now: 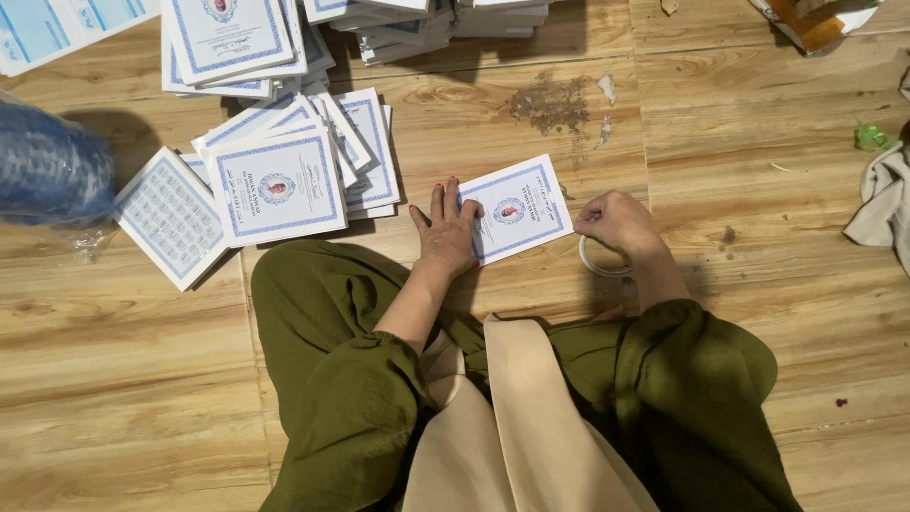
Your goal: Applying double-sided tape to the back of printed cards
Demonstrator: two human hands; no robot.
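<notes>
A white booklet with a blue border [517,209] lies flat on the wooden floor [720,142] in front of my knees. My left hand [447,229] presses flat on the booklet's left edge, fingers spread. My right hand [616,223] is curled at the booklet's right edge and rests on a roll of clear tape [599,261], which lies on the floor partly hidden under the hand. I cannot tell whether its fingertips pinch the tape's end.
Several stacks and a loose heap of the same booklets [277,185] lie to the left and along the top. A blue plastic-wrapped bundle [47,166] sits far left. A grey cloth [886,199] and a green scrap [870,136] lie at the right edge.
</notes>
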